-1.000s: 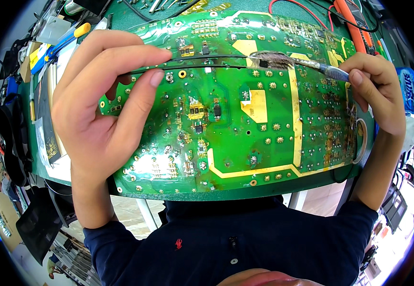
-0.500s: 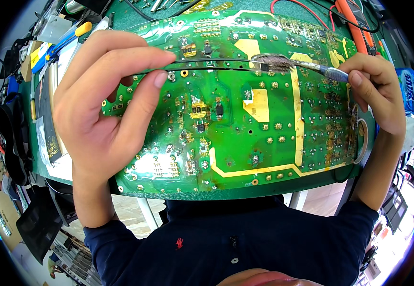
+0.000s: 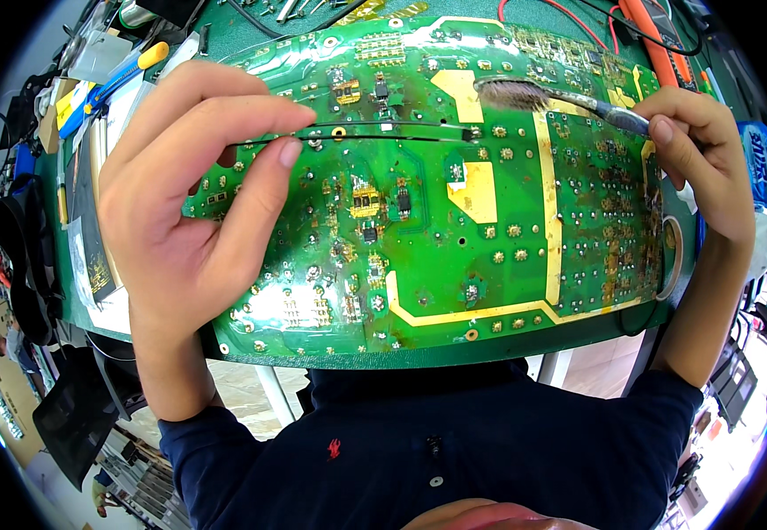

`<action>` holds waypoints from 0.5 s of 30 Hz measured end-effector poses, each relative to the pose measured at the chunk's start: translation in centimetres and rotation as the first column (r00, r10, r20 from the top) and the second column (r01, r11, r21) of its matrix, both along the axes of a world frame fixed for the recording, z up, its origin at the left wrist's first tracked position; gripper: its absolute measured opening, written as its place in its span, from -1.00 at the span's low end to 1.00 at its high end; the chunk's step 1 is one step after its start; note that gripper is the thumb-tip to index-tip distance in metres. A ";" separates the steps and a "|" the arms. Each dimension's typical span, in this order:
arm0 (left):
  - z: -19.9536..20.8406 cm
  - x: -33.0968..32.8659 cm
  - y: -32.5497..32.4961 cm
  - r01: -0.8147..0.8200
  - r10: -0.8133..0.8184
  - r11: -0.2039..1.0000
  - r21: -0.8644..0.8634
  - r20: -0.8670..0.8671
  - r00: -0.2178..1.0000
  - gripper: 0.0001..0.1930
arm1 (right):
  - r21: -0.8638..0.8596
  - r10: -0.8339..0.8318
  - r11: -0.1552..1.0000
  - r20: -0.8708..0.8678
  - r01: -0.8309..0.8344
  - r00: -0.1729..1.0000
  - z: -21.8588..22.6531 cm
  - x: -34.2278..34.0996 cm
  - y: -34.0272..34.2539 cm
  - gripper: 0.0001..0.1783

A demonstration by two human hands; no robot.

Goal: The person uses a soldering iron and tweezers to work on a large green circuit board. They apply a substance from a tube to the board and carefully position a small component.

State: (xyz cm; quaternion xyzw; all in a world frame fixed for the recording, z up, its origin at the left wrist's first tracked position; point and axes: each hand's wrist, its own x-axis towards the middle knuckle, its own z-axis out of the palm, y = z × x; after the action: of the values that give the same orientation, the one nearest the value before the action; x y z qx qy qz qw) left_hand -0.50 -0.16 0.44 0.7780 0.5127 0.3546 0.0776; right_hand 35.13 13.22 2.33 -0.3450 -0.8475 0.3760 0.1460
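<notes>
A large green circuit board (image 3: 427, 283) with yellow-gold strips and many small soldered parts lies in front of me. Slim black tweezers (image 3: 383, 137) are pinched between the thumb and fingers of my left hand (image 3: 189, 194), their tips pointing right above the board. A tiny dark piece (image 3: 471, 134) shows at the tips; I cannot tell its kind. From the right, my right hand (image 3: 697, 159) grips the handle of a small brush (image 3: 511, 94). Its dark, worn bristles point left and sit just beyond the tweezer tips, apart from them.
An orange tool (image 3: 657, 44) with red and black leads lies at the back right. A blue packet (image 3: 759, 163) stands beyond my right hand. Blue-and-yellow cutters (image 3: 109, 88) and papers lie at the left. A roll of tape (image 3: 671, 261) rests by the board's right edge.
The brush has moved from over the tweezer tips to slightly farther back, so the tips now show. The tweezers have shifted a little, and both hands keep their holds.
</notes>
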 end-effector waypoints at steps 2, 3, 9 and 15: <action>0.5 -0.1 -0.2 -0.008 0.006 0.998 -0.057 -0.018 1.000 -0.83 | 0.030 -0.003 1.000 0.000 0.003 1.000 0.0 0.0 0.0 -0.79; 0.6 -0.1 -0.3 -0.013 0.011 0.996 -0.087 -0.026 1.000 -0.82 | 0.037 0.008 0.999 0.033 -0.009 0.999 0.2 0.0 -0.1 -0.79; 0.3 -0.3 0.0 0.023 -0.027 0.993 -0.114 -0.032 0.999 -0.81 | 0.171 0.113 0.976 0.123 -0.133 0.986 1.2 -0.3 -0.2 -0.80; 0.4 -0.3 -0.1 0.006 -0.009 0.989 -0.149 -0.019 1.000 -0.80 | 0.224 0.115 0.966 0.080 -0.131 0.990 1.0 -0.4 -0.5 -0.81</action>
State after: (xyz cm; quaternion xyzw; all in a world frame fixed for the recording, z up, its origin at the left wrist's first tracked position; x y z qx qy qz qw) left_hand -0.83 -0.23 0.85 0.7754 0.5355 0.3076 0.1319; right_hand 34.72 12.77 3.33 -0.2849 -0.9093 0.2727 0.1331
